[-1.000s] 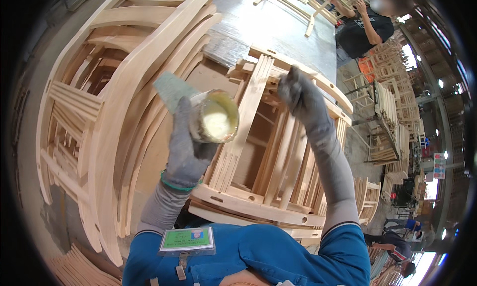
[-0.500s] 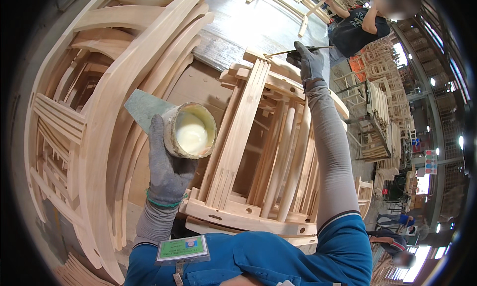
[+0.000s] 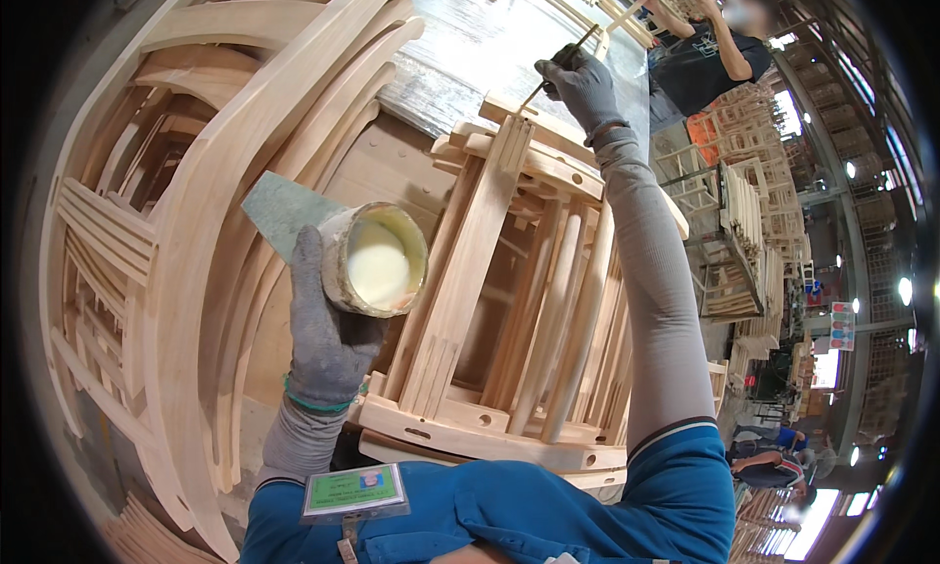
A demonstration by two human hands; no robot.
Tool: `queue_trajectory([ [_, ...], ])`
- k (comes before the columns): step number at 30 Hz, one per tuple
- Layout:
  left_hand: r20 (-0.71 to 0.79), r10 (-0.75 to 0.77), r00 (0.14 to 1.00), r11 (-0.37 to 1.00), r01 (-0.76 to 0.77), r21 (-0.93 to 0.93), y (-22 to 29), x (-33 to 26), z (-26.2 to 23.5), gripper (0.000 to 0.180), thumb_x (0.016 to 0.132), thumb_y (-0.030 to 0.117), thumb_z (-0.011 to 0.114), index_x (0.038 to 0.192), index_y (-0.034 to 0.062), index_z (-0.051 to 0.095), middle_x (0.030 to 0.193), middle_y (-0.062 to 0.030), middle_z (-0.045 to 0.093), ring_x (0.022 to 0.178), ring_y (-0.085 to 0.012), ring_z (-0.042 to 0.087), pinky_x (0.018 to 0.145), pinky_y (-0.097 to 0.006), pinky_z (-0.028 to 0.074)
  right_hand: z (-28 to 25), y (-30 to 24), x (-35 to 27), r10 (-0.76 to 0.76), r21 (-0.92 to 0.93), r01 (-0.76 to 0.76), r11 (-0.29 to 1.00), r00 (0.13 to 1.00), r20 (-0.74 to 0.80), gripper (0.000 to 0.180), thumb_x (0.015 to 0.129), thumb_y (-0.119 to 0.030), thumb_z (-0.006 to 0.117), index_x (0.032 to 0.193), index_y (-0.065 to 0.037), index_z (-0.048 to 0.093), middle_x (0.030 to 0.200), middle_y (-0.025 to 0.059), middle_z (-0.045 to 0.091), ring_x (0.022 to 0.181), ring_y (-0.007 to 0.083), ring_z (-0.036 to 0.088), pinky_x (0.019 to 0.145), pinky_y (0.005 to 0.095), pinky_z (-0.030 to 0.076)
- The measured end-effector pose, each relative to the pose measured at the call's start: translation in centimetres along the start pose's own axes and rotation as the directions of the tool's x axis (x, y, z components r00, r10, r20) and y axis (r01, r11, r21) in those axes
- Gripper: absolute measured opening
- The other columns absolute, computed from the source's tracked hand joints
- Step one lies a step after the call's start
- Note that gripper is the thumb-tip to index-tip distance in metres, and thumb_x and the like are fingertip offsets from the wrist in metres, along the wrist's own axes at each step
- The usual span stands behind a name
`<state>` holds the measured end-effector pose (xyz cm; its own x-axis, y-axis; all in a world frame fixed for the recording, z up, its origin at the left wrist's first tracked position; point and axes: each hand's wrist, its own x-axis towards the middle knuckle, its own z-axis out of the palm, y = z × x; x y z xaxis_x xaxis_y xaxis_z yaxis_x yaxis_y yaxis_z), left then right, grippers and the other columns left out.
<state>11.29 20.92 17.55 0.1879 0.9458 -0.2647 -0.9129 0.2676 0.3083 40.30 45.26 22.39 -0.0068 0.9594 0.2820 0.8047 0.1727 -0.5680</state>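
My left hand (image 3: 331,344), in a grey glove, is closed round a round, crusted cup (image 3: 336,270) of creamy white liquid (image 3: 380,273). A flat grey-green piece (image 3: 286,211) sticks out between the cup and my fingers. Stretched far forward, my gloved right hand (image 3: 586,89) grips a thin stick (image 3: 532,98) whose kind I cannot make out. Its lower tip is at the far ends of several pale wooden strips (image 3: 460,280) laid side by side. Those strips lie across a stack of wooden frames (image 3: 558,446) with round bars (image 3: 550,309).
Curved wooden parts (image 3: 245,133) are piled high along the left. Beyond the stack is a shiny metal-topped table (image 3: 450,35) with wooden frames on its far part. A co-worker in a dark shirt (image 3: 700,70) stands at its right side, and stacked wood (image 3: 749,231) fills the right background.
My right hand has shifted left, and the stick has swung from nearly level to steeply slanted. The left hand and cup have barely moved. The co-worker's arms have changed position.
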Motion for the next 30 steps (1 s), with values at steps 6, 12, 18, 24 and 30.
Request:
queue_trajectory([
  [6, -0.002, 0.003, 1.0, 1.0, -0.003, -0.004, 0.2, -0.1, 0.0, 0.051, 0.095, 0.048, 0.034, 0.128, 0.0095, 0.045, 0.124, -0.0081, 0.052, 0.114, -0.0227, 0.052, 0.092, -0.039, 0.049, 0.2, -1.3, 0.3, 0.076, -0.108, -0.082, 0.991, 0.995, -0.06, 0.028, 0.075, -0.026, 0.071, 0.08, -0.001, 0.059, 0.069, 0.0106, 0.063, 0.059, 0.0175, 0.062, 0.057, 0.0294, 0.05],
  [12, 0.06, 0.028, 0.998, 0.999, -0.031, 0.041, -0.2, -0.9, 0.3, 0.053, 0.096, 0.047, 0.032, 0.131, 0.0082, 0.041, 0.126, -0.0103, 0.05, 0.116, -0.0238, 0.051, 0.094, -0.041, 0.048, -1.8, 0.9, -1.4, 0.147, 0.368, -0.118, 0.922, 0.988, -0.05, 0.022, 0.076, -0.015, 0.069, 0.083, 0.004, 0.06, 0.069, 0.0101, 0.064, 0.056, 0.014, 0.062, 0.055, 0.0234, 0.054],
  [18, 0.147, 0.044, 0.988, 0.999, -0.045, 0.004, -0.1, -2.6, 1.8, 0.054, 0.097, 0.045, 0.028, 0.129, 0.0024, 0.041, 0.124, -0.0135, 0.051, 0.114, -0.0238, 0.052, 0.096, -0.037, 0.047, -5.9, -3.3, -8.1, 0.066, 0.7, -0.041, 0.713, 0.998, -0.008, 0.021, 0.083, -0.003, 0.062, 0.098, 0.01, 0.056, 0.091, 0.0156, 0.062, 0.083, 0.0224, 0.064, 0.075, 0.0289, 0.056],
  [24, 0.214, 0.025, 0.977, 0.997, -0.039, 0.064, -0.7, -5.5, 2.4, 0.049, 0.096, 0.039, 0.039, 0.127, 0.0014, 0.041, 0.117, -0.016, 0.054, 0.111, -0.0227, 0.055, 0.096, -0.036, 0.048, -8.4, -14.1, -22.6, -0.242, 0.797, 0.057, 0.601, 0.964, 0.114, 0.009, 0.079, 0.004, 0.064, 0.088, 0.003, 0.06, 0.086, 0.0146, 0.066, 0.08, 0.0169, 0.066, 0.075, 0.0276, 0.057],
  [30, 0.523, 0.287, 0.803, 0.709, -0.545, 0.447, -1.5, -9.9, 1.8, 0.055, 0.092, 0.004, 0.044, 0.14, 0.0045, 0.018, 0.129, -0.0169, 0.041, 0.117, -0.024, 0.048, 0.1, -0.034, 0.044, -7.7, -17.6, -29.6, -0.235, 0.761, 0.038, 0.648, 0.96, 0.151, 0.017, 0.075, 0.014, 0.062, 0.089, 0.004, 0.06, 0.095, 0.0146, 0.065, 0.089, 0.0181, 0.064, 0.079, 0.0278, 0.056],
])
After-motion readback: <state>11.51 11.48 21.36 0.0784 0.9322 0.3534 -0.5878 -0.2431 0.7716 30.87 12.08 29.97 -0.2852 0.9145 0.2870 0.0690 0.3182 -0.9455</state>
